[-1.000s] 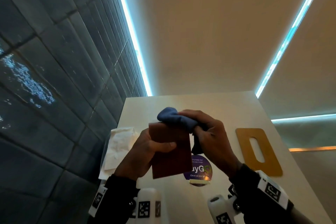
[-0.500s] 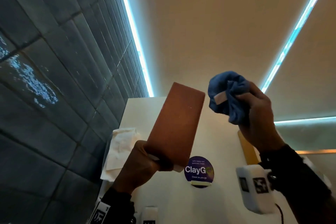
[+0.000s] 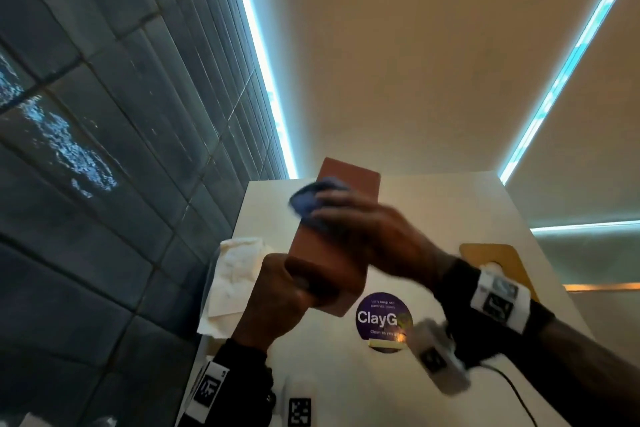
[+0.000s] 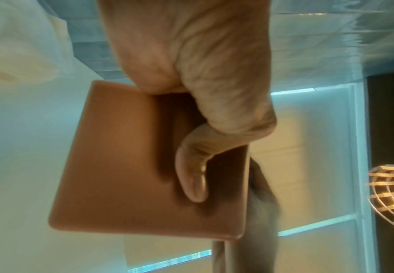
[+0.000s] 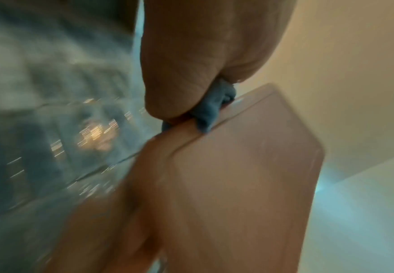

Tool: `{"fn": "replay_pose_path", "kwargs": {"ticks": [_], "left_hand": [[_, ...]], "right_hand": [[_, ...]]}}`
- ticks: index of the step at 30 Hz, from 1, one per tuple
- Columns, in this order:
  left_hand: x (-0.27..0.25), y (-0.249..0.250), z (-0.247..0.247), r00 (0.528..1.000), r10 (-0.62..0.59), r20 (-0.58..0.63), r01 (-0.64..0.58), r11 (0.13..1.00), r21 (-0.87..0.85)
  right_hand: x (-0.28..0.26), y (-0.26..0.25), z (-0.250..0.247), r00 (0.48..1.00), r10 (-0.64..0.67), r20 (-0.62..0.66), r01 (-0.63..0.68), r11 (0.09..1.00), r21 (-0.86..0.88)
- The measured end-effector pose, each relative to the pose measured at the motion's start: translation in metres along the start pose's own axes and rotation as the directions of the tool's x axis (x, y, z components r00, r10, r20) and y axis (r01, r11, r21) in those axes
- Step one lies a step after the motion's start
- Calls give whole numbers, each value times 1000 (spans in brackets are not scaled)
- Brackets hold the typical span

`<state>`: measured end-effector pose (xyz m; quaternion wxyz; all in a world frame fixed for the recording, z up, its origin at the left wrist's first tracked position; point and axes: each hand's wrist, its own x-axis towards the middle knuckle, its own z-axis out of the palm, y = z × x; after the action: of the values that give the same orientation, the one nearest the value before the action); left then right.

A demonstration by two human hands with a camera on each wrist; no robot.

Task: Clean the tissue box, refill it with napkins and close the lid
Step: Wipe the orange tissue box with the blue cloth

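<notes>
A brown tissue box (image 3: 341,236) is held up off the white table (image 3: 450,204), tilted with its far end raised. My left hand (image 3: 287,291) grips its lower end, thumb across one face (image 4: 192,177). My right hand (image 3: 360,222) holds a bunched blue cloth (image 3: 311,199) and presses it on the box's upper face; the right wrist view shows the cloth (image 5: 212,110) against the box's edge (image 5: 238,166). The flat tan lid (image 3: 498,263) with its slot lies on the table to the right, partly behind my right wrist. White napkins (image 3: 235,277) lie at the table's left edge.
A round purple "ClayGo" sticker (image 3: 382,321) sits on the table under the box. A dark tiled wall (image 3: 104,149) runs along the left side. A thin cable (image 3: 512,388) trails from my right wrist over the table's near part.
My right hand, lifted away with the cloth half a second ago, has come back down onto the box's upper face. The box stays raised and tilted in my left hand.
</notes>
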<state>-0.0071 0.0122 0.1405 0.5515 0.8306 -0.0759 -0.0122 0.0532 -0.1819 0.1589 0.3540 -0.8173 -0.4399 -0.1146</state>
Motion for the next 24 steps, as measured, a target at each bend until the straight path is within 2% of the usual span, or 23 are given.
{"fn": "replay_pose_path", "kwargs": {"ticks": [2,3,5,6,8,10,11,13,15,17,19,21,22,24], "left_hand": [[3,3,1,1000,-12,-7,12,1000,-1],[4,5,2,1000,-11,-10,10,1000,-17],[6,3,1,999,-29,-32,27,998,-57],[6,-1,-1,998,-56,-40,52,995,-81],[3,-1,-5,989,-122,-80,119,992,-41],[0,0,-8,995,-84,-54,81,995,-54],[-1,4,-8,998,-51,-40,49,997,-59],[-4,9,-4,999,-42,-21,40,996,-76],[-4,6,-1,998,-62,-22,59,993,-98],[-3,2,-5,995,-89,-35,85,991,-105],[-4,-2,-10,995,-98,-36,94,991,-92],[-7,-4,-12,994,-91,-61,88,995,-47],[-7,-2,-12,995,-81,-54,78,996,-46],[-6,-1,-10,998,-53,-37,50,996,-68]], "right_hand": [[13,19,-10,977,193,-92,-194,981,-7],[13,18,-7,971,224,-84,-225,974,-2],[7,-3,5,991,137,-12,-136,990,43],[0,-18,13,999,36,36,-38,996,76],[-9,-34,21,982,-140,124,125,985,123],[0,-23,14,984,-150,91,137,981,135],[7,-12,9,995,-91,39,85,988,127],[24,17,-5,988,131,-84,-124,989,82],[28,30,-9,956,280,-91,-276,960,47],[19,12,1,977,214,-12,-213,976,38],[4,-26,15,996,14,93,-25,993,117],[1,-46,22,977,-151,154,126,979,162],[6,-39,20,977,-152,150,126,978,166],[21,-15,12,997,-6,80,-4,991,131]]}}
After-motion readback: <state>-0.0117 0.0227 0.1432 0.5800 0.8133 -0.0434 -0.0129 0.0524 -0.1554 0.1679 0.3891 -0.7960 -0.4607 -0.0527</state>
